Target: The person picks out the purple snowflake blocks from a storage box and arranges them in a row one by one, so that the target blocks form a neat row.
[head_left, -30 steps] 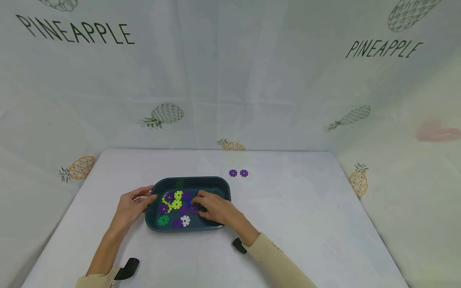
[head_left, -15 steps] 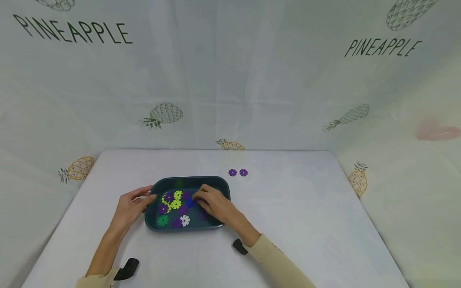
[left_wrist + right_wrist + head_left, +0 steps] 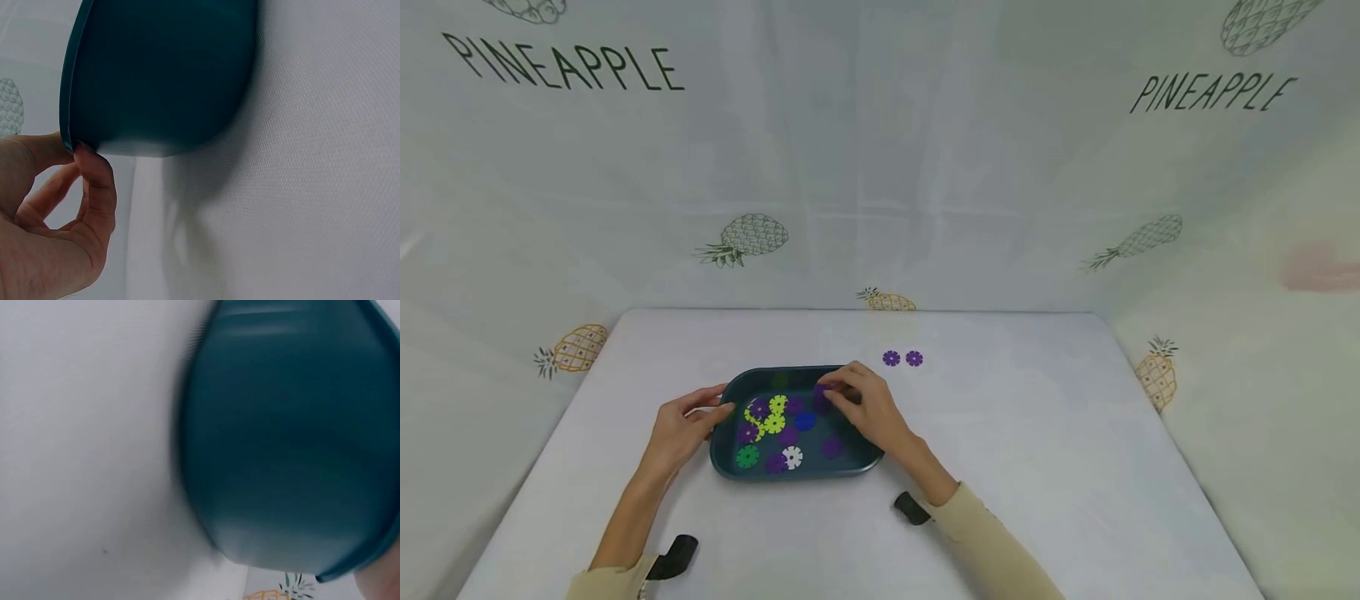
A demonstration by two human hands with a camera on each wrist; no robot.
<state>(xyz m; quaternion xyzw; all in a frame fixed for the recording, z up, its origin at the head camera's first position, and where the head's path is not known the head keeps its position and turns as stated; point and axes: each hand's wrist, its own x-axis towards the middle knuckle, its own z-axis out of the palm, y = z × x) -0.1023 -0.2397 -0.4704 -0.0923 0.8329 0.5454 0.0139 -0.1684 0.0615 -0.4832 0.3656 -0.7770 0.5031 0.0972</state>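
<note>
A dark teal tray (image 3: 850, 465) holds several flower-shaped discs: purple, yellow, a green disc (image 3: 747, 456), a white disc (image 3: 792, 457) and a blue disc (image 3: 805, 421). My left hand (image 3: 677, 429) grips the tray's left end, thumb over the rim, as the left wrist view also shows with the tray wall (image 3: 162, 75). Above the tray's right part, my right hand (image 3: 867, 404) pinches a purple disc (image 3: 822, 398) between thumb and fingers. In the right wrist view the tray's outer side (image 3: 287, 444) fills most of the picture; only a sliver of hand shows.
Two purple discs (image 3: 902, 358) lie side by side on the white table (image 3: 1037, 433), behind and right of the tray. A pineapple-print cloth (image 3: 925, 167) hangs along the back and sides.
My right hand has risen from among the discs and moved back and right, now with a purple disc pinched. The blue disc shows fully. My left hand keeps its grip on the tray.
</note>
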